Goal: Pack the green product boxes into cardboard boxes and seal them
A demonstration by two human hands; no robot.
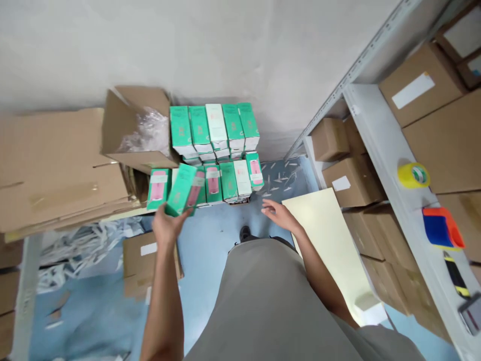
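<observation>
My left hand (168, 223) grips a green box with a pink picture on one side (183, 188), held tilted above the front row of boxes. Two rows of similar green and white boxes stand against the wall; the back row (215, 125) is stacked higher than the front row (228, 181). My right hand (278, 214) is in the air to the right of the front row, fingers apart and holding nothing. Left of the stacks, an open cardboard carton (112, 125) contains clear plastic wrap (148, 133).
Flattened cardboard (56, 160) lies at the left. On the right, a metal shelf (379, 135) bears cardboard boxes, yellow tape (412, 175), a blue and orange item (443, 228) and a box cutter (456, 275). A pale yellow board (330, 240) and a cardboard box (140, 260) are lower down.
</observation>
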